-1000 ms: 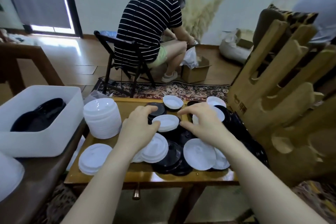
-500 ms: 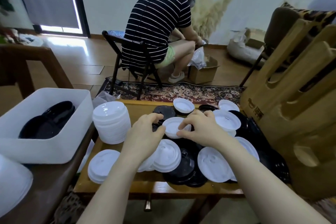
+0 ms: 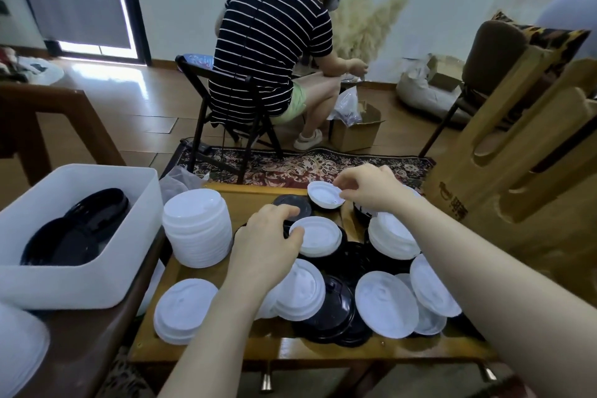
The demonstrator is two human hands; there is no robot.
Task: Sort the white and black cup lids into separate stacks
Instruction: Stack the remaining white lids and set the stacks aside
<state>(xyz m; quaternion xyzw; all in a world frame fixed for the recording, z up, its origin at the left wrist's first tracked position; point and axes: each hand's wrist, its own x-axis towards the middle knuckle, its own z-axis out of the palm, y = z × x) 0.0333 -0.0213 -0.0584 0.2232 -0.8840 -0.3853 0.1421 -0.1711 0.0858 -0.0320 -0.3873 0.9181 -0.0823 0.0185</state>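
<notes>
White and black cup lids lie mixed in a heap on the small wooden table (image 3: 245, 202). My left hand (image 3: 268, 241) pinches the left rim of an upturned white lid (image 3: 319, 236) in the heap's middle. My right hand (image 3: 371, 187) pinches the right rim of another upturned white lid (image 3: 323, 195) at the table's far edge. A tall stack of white lids (image 3: 197, 226) stands at the table's left, and a low white stack (image 3: 184, 310) lies at the front left. Black lids (image 3: 326, 310) show under the white ones. Other black lids (image 3: 77, 229) lie in the white bin (image 3: 80, 284).
A person in a striped shirt sits on a folding chair (image 3: 226, 119) beyond the table, back turned. A large wooden hand-shaped piece (image 3: 517, 178) stands close on the right. A patterned rug (image 3: 290, 165) lies behind the table, and a dark wooden bench (image 3: 64, 349) carries the bin.
My right hand has let go of the middle white lid and reached forward to the far white lid. My left hand stays on the middle lid. The view has shifted slightly.
</notes>
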